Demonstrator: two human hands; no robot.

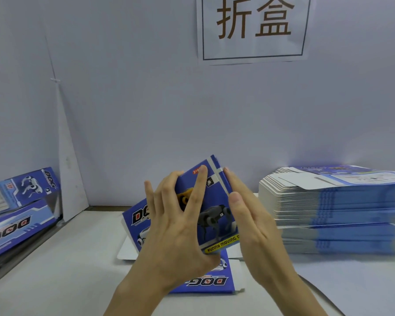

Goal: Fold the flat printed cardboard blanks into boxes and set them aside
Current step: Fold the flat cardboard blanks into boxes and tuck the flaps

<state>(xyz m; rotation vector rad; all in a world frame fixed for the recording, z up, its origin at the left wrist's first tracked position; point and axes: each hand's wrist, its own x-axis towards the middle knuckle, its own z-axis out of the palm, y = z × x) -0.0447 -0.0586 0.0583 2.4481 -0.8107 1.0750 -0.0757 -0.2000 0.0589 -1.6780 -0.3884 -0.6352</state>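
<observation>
A blue printed cardboard blank (214, 208) with robot dog pictures stands tilted above the white table (55, 270), between both hands. My left hand (180, 224) grips it, spread fingers on its printed face and thumb underneath at the lower edge. My right hand (253, 224) presses flat with straight fingers against the blank's right side. A lower panel with the DOG logo (214, 281) lies on the table beneath the hands. A tall stack of flat blanks (340, 210) sits at the right.
Folded blue boxes (21, 208) lie piled at the left edge. A white wall (146, 110) rises close behind the table, carrying a paper sign (253, 28) with two large characters. A white sheet (128, 247) lies under the blank.
</observation>
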